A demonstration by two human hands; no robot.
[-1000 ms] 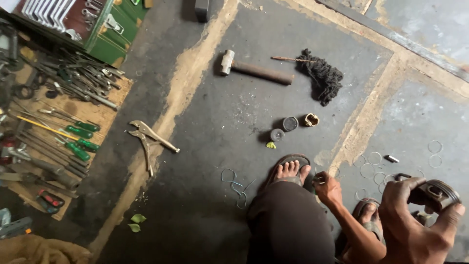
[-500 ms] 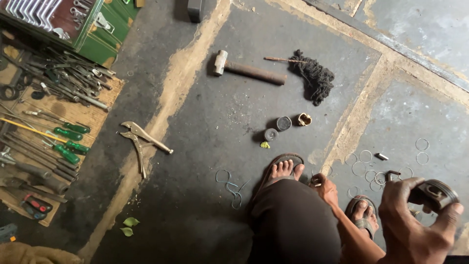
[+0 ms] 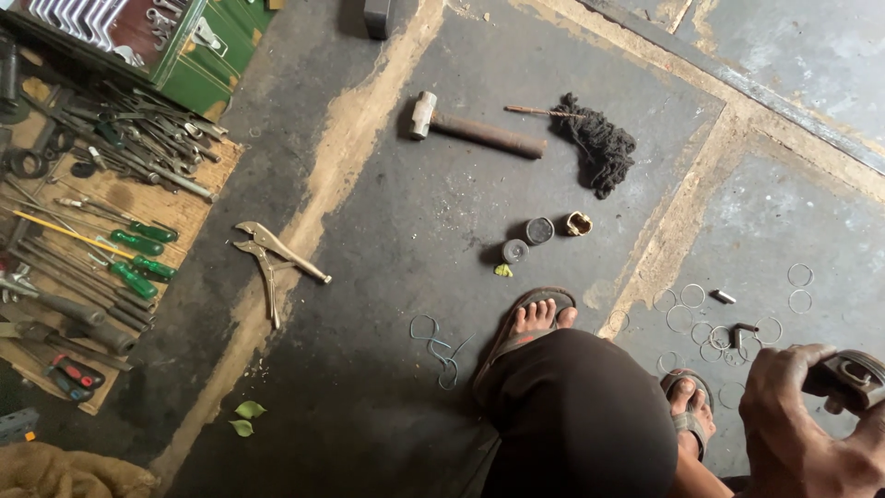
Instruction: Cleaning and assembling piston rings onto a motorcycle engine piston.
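My right hand sits at the lower right edge of the view, closed over a round metal piston held above the floor. My left hand is out of sight; only a strip of forearm shows beside my bent knee. Below the piston, several thin metal rings lie spread on the concrete, along with a dark bent key and a short pin. My sandalled feet rest on the floor.
A hammer, a black rag, two small dark cylinders and a brass piece lie ahead. Locking pliers and wire clips lie to the left. A board of hand tools and a green toolbox sit far left.
My left hand, seen earlier beside the knee, has dropped out of sight. The right hand keeps hold of the piston low on the right.
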